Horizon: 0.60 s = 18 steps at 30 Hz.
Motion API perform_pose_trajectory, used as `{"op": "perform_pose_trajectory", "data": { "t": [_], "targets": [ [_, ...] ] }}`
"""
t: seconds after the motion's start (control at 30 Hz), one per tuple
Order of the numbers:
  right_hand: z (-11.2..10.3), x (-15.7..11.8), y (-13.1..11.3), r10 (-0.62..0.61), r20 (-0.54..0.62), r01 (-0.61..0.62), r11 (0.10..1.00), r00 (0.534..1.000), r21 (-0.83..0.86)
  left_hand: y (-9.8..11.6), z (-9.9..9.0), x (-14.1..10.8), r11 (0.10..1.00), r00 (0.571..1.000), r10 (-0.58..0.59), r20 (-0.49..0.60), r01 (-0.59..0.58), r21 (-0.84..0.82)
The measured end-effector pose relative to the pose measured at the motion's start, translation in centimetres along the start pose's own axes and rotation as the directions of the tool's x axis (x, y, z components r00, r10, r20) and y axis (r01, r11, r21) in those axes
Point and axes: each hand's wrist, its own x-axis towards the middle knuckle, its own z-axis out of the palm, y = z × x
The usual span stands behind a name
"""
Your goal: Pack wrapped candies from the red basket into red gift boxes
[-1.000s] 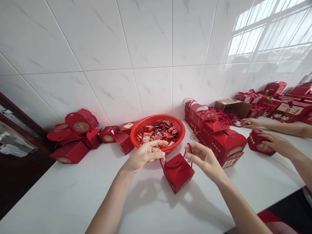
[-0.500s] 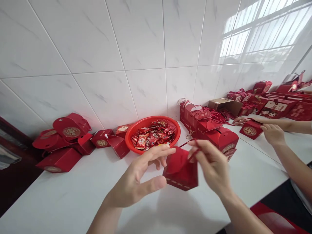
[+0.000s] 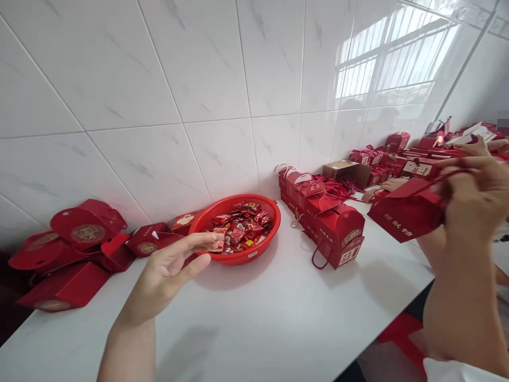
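My right hand (image 3: 473, 199) is closed around the cord handle of a red gift box (image 3: 407, 215) with gold lettering, which hangs tilted in the air at the right. My left hand (image 3: 169, 276) is open over the table's left half, thumb and fingers apart with nothing between them. Its fingertips overlap the near left rim of a red plastic basket (image 3: 234, 260) in the view. Wrapped candies (image 3: 242, 228) in red and gold wrappers lie in that basket. Whether the fingertips touch the rim, I cannot tell.
Closed red boxes (image 3: 334, 233) stand in a row against the tiled wall. More red boxes (image 3: 66, 284) are piled at the left. An open cardboard carton (image 3: 348, 172) sits behind red ribbons (image 3: 338, 187). Another person's hand (image 3: 393, 184) shows partly behind the held box.
My right hand has carried the gift box from the table's middle far to the right and raised it. My left hand has moved left, away from the box. The view has turned rightward.
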Motion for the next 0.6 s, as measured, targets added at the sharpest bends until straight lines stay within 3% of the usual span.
{"op": "perform_pose_trajectory", "data": {
  "t": [0.07,0.2,0.33,0.5,0.6],
  "targets": [
    [1.1,0.0,2.0,0.05,-0.017,-0.051,0.995,0.999,-0.084,0.1,-0.4,0.1,1.0,1.0,0.009,-0.03,-0.009,0.028],
    [3.3,-0.8,7.1,0.199,0.177,-0.172,0.972,0.964,-0.159,-0.1,-1.5,0.2,0.995,0.997,0.051,-0.056,-0.046,0.088],
    [5.7,-3.3,11.1,0.31,0.102,-0.282,0.934,0.945,-0.218,-0.6,-2.3,0.0,0.991,0.996,0.029,-0.087,-0.017,0.13],
    [6.7,-5.7,12.6,0.338,0.068,-0.314,0.92,0.939,-0.233,-0.5,-2.7,-0.3,0.986,0.996,0.026,-0.08,-0.012,0.166],
    [6.0,-5.7,12.6,0.333,0.139,-0.292,0.924,0.933,-0.248,-0.2,-3.2,-0.3,0.986,0.994,0.005,-0.113,0.015,0.169]
  ]
}}
